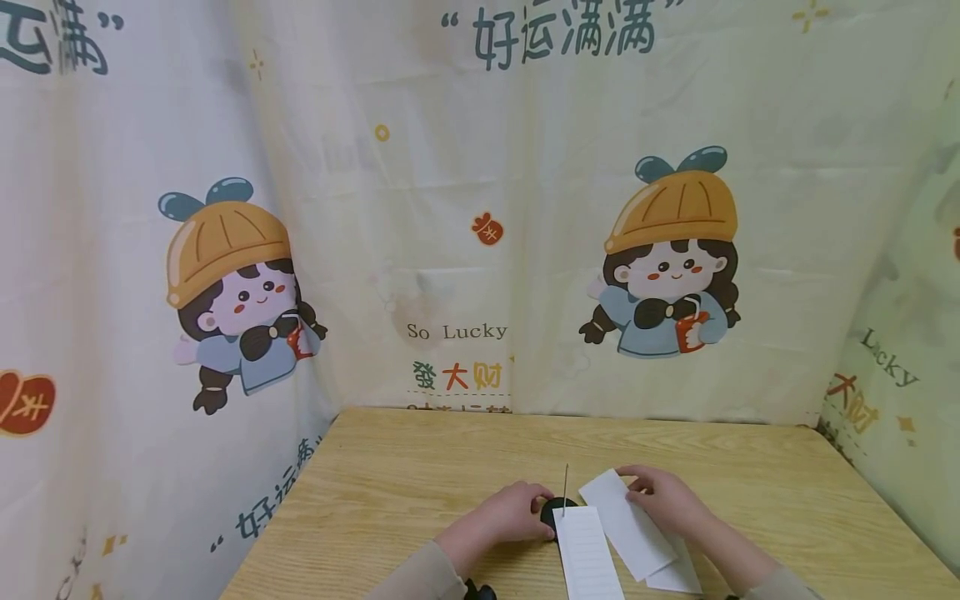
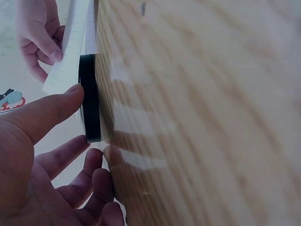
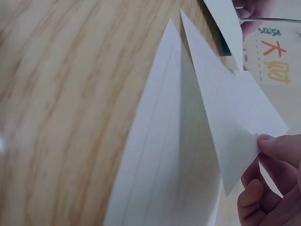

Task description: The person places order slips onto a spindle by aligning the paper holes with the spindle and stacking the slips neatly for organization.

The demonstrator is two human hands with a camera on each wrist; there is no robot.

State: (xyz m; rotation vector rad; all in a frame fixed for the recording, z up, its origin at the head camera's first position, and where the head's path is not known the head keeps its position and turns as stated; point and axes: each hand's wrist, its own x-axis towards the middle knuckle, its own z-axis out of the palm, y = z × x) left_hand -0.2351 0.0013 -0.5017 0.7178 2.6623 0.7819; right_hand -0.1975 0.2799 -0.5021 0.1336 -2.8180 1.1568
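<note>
A printed cloth (image 1: 442, 267) hangs behind the tabletop (image 1: 390, 467), beyond its twelve o'clock edge. On the tabletop, seen from the head, the lined sheet (image 1: 588, 558) has its long axis running from just before twelve to just before six, its lower end cut off by the frame. At its three o'clock side, the held sheet (image 1: 630, 529) slants from eleven to five and is tilted up off the wood. The under sheet (image 1: 678, 575) shows from beneath it towards five o'clock. The right hand (image 1: 663, 496) pinches the held sheet near its one o'clock corner, thumb against fingers. The left hand (image 1: 517, 512) grips the black base (image 2: 89, 103) from nine o'clock, thumb and forefinger narrowed on its rim. From the base the thin spike (image 1: 566, 483) points straight up, by the lined sheet's eleven o'clock corner; I cannot tell whether it pierces the paper.
</note>
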